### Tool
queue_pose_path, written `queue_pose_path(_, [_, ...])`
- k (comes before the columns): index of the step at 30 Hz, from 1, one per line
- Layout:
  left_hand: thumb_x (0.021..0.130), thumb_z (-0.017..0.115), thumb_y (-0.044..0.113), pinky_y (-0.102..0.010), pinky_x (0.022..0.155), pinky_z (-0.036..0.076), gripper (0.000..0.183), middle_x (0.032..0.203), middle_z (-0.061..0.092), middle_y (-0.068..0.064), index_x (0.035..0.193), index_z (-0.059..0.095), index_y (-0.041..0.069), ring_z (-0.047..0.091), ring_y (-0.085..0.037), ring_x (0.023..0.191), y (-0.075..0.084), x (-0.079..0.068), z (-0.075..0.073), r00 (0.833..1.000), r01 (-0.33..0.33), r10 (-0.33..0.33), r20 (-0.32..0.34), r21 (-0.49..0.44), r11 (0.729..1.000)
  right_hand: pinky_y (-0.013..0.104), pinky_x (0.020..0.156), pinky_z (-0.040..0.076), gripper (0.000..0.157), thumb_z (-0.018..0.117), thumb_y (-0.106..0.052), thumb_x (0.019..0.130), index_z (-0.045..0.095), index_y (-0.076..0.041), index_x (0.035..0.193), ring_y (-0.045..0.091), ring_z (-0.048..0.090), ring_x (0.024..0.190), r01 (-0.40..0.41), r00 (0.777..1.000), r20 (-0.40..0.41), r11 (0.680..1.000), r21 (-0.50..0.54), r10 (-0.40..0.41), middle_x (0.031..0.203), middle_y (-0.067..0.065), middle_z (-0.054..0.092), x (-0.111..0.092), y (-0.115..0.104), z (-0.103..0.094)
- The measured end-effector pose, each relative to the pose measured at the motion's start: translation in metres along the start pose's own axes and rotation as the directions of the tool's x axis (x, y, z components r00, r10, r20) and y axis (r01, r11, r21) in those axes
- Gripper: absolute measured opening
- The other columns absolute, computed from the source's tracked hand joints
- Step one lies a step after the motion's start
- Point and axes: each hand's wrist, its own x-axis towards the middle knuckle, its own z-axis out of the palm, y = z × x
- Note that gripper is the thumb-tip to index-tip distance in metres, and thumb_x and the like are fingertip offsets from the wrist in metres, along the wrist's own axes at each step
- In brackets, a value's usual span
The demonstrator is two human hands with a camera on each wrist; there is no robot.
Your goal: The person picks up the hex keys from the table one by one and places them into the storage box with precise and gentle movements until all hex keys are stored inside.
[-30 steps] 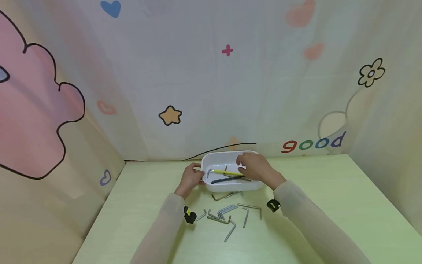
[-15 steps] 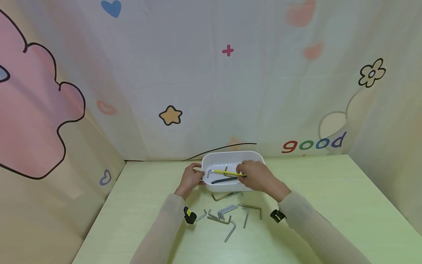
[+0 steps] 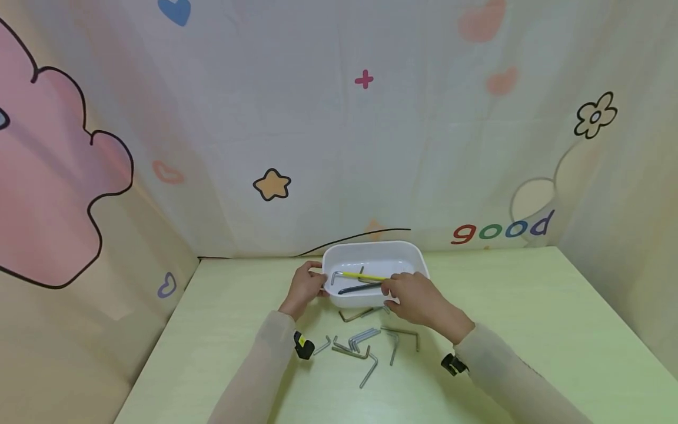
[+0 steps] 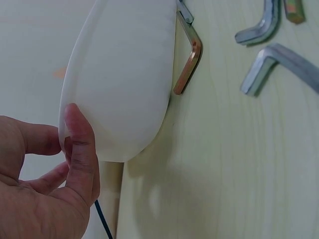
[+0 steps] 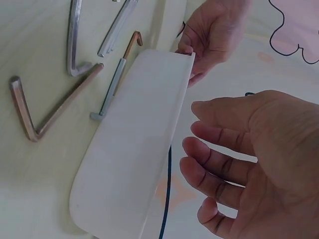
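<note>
A white plastic box [image 3: 371, 252] stands at the back of the table. My left hand [image 3: 306, 285] pinches its left rim; in the left wrist view the thumb and fingers of that hand [image 4: 47, 206] lie on either side of the rim. Inside the box are a yellow-sleeved hex key [image 3: 365, 276], a black hex key [image 3: 356, 288] and duller metal ones partly hidden. Over the front right rim hovers my right hand [image 3: 421, 300], partly covering the box's right end. In the right wrist view that hand [image 5: 281, 149] has loosely bent fingers and nothing between them.
Several hex keys lie before the box: a silver cluster [image 3: 364, 337], a bronze one [image 3: 352, 353] and a long one [image 3: 405, 331] among them. Another bronze hex key [image 3: 346, 318] lies close against the box's front. A printed curtain [image 3: 318, 118] hangs behind the table.
My right hand has drawn back from inside the box toward the front right rim, uncovering the box's right back corner. The left hand, the box and the hex keys on the table have stayed put.
</note>
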Motion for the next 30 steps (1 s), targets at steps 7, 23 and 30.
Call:
queue_pose_path(7, [0.096, 0.057, 0.007, -0.027, 0.063, 0.059, 0.038, 0.108, 0.062, -0.023, 0.132, 0.051, 0.003, 0.066, -0.019, 0.070, -0.001, 0.000, 0.000, 1.000, 0.010, -0.010, 0.011, -0.005, 1.000, 0.029, 0.062, 0.045, 0.015, 0.079, -0.021, 0.081, 0.068, -0.015, 0.088, 0.011, 0.056, 0.066, 0.027, 0.999, -0.041, 0.999, -0.025, -0.028, 0.083, -0.005, 0.067, -0.010, -0.001, 0.007])
queue_pose_path(23, [0.096, 0.057, 0.008, -0.025, 0.061, 0.058, 0.037, 0.111, 0.062, -0.024, 0.133, 0.051, 0.004, 0.068, -0.024, 0.075, -0.001, 0.001, -0.002, 1.000, -0.002, 0.002, -0.002, -0.010, 1.000, 0.031, 0.064, 0.050, 0.018, 0.080, -0.020, 0.080, 0.069, -0.013, 0.091, 0.015, 0.060, 0.073, -0.017, 0.999, 0.050, 1.000, 0.023, 0.016, 0.087, -0.001, 0.069, -0.028, -0.007, 0.017])
queue_pose_path(30, [0.096, 0.057, 0.008, -0.027, 0.062, 0.059, 0.037, 0.110, 0.062, -0.025, 0.132, 0.051, 0.003, 0.069, -0.025, 0.076, 0.000, 0.001, -0.001, 1.000, -0.010, 0.010, 0.008, -0.015, 1.000, 0.030, 0.061, 0.050, 0.017, 0.080, -0.017, 0.080, 0.070, -0.012, 0.092, 0.015, 0.061, 0.074, -0.064, 0.992, 0.115, 0.997, 0.036, 0.059, 0.086, -0.002, 0.065, -0.034, -0.010, 0.015])
